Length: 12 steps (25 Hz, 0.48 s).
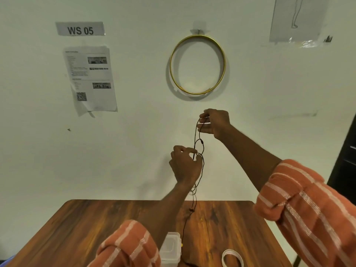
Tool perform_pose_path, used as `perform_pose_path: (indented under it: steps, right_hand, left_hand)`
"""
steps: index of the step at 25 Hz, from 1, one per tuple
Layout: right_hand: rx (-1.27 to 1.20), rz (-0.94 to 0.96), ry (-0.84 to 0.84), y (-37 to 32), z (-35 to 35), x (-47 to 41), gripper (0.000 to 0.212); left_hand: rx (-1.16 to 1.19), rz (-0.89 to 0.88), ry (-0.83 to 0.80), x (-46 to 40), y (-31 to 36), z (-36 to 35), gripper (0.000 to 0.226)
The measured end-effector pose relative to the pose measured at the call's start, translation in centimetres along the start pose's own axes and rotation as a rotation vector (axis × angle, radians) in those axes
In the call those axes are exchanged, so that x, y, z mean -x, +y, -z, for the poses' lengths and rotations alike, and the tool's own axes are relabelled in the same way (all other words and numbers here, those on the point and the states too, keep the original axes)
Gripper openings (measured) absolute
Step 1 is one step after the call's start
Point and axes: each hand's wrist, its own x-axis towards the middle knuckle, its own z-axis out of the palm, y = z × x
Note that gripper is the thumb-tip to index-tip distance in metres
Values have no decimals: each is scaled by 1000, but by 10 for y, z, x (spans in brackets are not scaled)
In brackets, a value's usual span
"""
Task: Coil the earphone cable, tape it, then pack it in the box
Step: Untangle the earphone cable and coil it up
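Observation:
A thin black earphone cable [200,143] hangs in loose loops in front of the wall, held up in the air. My right hand [215,123] pinches the top of the loop, above and right of my left hand [184,164], which pinches the cable lower down. The rest of the cable trails down past my left wrist to the wooden table [86,224]. A small clear plastic box [170,247] stands at the table's near edge, partly hidden by my left sleeve. A roll of white tape [232,258] lies to its right.
The white wall close behind the table carries a brass hoop [197,64], a printed sheet [90,78] and a "WS 05" label [80,28]. A dark cabinet edge [344,151] stands at the far right.

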Motion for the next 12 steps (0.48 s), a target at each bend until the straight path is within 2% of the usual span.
perform_pose_path:
  steps: [4, 7, 10, 12]
  right_hand:
    - [-49, -60, -9, -1, -5, 2, 24]
    - [-115, -62, -10, -8, -15, 2, 23]
    - [-89, -19, 104, -11, -2, -4, 20]
    - [148, 25, 205, -7, 21, -8, 27]
  left_hand:
    - [-71, -11, 30, -12, 14, -2, 33]
    - [-73, 42, 48, -14, 29, -13, 27]
    - [115, 129, 19, -17, 28, -10, 21]
    - [304, 188, -130, -29, 29, 5, 33]
